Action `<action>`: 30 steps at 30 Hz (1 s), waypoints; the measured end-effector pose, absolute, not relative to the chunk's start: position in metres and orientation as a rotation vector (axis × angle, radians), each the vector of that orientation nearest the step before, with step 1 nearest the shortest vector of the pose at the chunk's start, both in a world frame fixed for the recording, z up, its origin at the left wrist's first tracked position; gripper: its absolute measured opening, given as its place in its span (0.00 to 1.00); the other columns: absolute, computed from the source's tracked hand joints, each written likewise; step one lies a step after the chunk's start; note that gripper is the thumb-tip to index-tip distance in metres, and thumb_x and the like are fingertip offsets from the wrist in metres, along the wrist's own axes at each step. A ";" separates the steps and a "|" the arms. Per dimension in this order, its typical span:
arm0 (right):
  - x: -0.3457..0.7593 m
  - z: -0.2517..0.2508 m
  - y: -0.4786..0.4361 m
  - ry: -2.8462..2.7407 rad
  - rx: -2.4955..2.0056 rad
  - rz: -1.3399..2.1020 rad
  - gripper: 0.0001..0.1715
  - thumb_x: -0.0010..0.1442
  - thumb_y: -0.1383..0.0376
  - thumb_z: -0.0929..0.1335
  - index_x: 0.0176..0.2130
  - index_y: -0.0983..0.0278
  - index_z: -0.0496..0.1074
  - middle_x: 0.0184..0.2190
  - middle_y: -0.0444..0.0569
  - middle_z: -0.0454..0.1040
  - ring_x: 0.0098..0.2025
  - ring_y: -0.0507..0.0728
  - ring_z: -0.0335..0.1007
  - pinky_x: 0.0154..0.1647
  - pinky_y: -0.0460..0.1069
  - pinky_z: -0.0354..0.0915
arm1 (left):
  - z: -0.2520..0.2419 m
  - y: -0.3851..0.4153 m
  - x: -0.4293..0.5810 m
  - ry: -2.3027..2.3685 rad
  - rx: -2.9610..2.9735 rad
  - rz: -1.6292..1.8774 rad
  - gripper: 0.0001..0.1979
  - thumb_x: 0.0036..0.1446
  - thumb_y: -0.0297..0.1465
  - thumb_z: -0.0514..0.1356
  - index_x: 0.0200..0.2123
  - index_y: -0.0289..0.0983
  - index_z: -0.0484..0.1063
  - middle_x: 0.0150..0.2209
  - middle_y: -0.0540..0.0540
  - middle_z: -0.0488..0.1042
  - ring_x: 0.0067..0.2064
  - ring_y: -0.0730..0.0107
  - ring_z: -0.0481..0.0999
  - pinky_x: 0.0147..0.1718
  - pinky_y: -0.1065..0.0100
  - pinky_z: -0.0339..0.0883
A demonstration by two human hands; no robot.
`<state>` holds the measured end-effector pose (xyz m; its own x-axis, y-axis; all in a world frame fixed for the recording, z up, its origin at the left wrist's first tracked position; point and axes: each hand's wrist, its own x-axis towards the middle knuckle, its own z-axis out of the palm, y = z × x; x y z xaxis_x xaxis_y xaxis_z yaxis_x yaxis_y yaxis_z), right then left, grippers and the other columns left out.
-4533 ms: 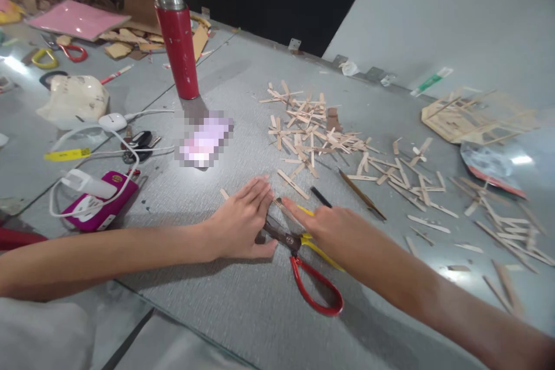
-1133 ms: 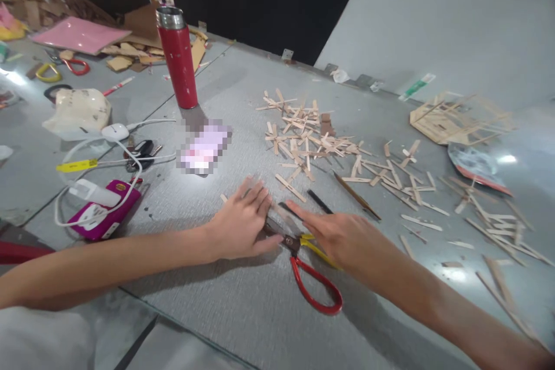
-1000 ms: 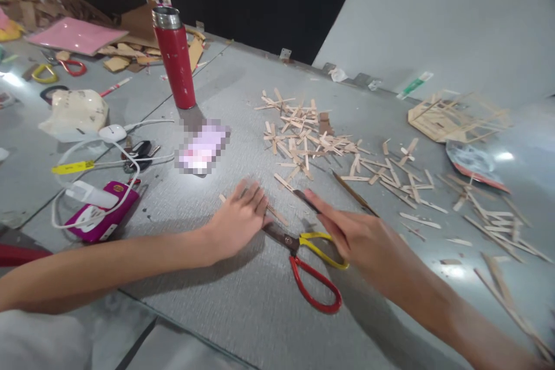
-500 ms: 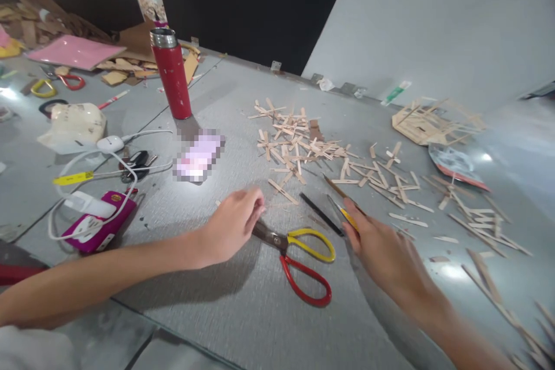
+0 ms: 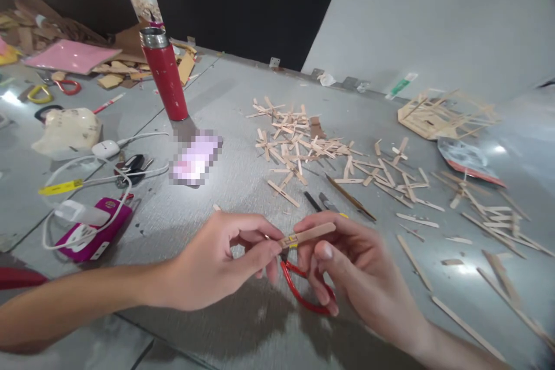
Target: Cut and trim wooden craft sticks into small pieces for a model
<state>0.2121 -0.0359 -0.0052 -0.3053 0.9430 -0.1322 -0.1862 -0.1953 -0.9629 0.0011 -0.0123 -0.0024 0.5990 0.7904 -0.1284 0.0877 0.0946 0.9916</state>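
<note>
Both my hands hold one small wooden stick above the grey table. My left hand pinches the stick's left end between thumb and fingers. My right hand grips its right part. Red-and-yellow scissors lie on the table under my hands, mostly hidden by them. A black blade or pen and a dark stick lie just beyond my fingers.
A pile of cut wooden sticks spreads across the middle and right of the table. A red flask stands at the back left. Cables, keys and a magenta device lie at left. A stick frame model sits far right.
My hands left the table and the scissors and came together, lifting a wooden stick that both now hold. The camera view shifted slightly.
</note>
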 end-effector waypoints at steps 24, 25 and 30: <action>0.193 -0.012 -0.036 -1.043 -1.004 1.766 0.14 0.56 0.62 0.78 0.34 0.64 0.73 0.23 0.41 0.73 0.15 0.48 0.67 0.11 0.41 0.66 | -0.015 -0.024 -0.001 0.878 1.751 0.778 0.07 0.68 0.28 0.58 0.34 0.37 0.70 0.25 0.52 0.79 0.25 0.76 0.78 0.23 0.77 0.66; 0.193 -0.013 -0.037 -1.045 -1.005 1.756 0.13 0.57 0.61 0.78 0.34 0.64 0.73 0.22 0.41 0.73 0.15 0.48 0.67 0.11 0.41 0.66 | -0.017 -0.025 -0.001 0.885 1.797 0.807 0.08 0.68 0.27 0.58 0.33 0.37 0.70 0.25 0.52 0.78 0.24 0.76 0.76 0.23 0.77 0.65; 0.190 -0.020 -0.039 -1.060 -0.983 1.671 0.12 0.54 0.65 0.79 0.33 0.64 0.74 0.21 0.40 0.73 0.14 0.48 0.68 0.13 0.41 0.69 | -0.028 -0.029 0.001 0.922 1.990 0.899 0.08 0.66 0.25 0.57 0.32 0.37 0.68 0.23 0.54 0.74 0.23 0.78 0.72 0.24 0.77 0.64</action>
<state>0.1897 -0.0390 -0.0195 -0.2799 0.9480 -0.1515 -0.2669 -0.2284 -0.9363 0.0012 -0.0295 -0.0281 0.4935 0.8249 0.2757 0.2961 -0.4574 0.8385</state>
